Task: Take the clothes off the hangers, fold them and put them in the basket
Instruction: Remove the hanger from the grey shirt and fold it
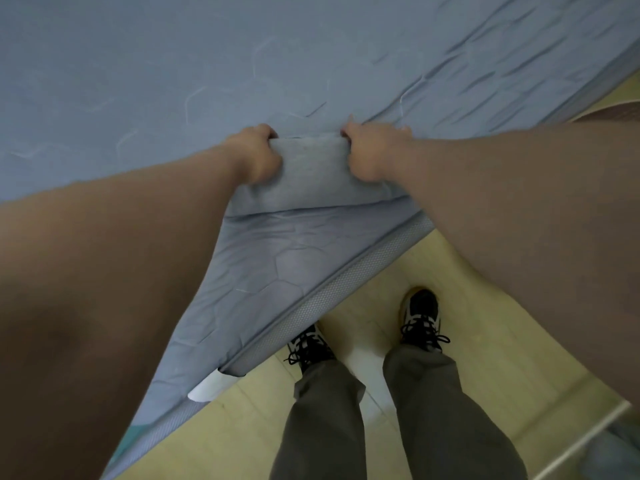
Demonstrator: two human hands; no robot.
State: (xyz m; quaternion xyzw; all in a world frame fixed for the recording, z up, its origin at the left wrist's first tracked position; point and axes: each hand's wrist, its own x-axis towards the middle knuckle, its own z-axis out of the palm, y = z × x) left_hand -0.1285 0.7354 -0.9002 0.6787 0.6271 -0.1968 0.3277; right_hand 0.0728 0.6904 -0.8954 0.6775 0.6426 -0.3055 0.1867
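A small grey folded garment (pixel 311 171) lies on the blue quilted mattress (pixel 173 81), close to its near edge. My left hand (pixel 258 155) grips the garment's left side and my right hand (pixel 369 152) grips its right side, fingers curled over the far edge. Both forearms reach forward from the bottom corners. No hanger and no basket are in view.
The mattress edge (pixel 346 285) runs diagonally from lower left to upper right. Below it is pale yellow floor (pixel 485 341) with my two legs in grey trousers and black-and-white shoes (pixel 422 317). A pale bar and grey object (pixel 609 445) sit at the bottom right corner.
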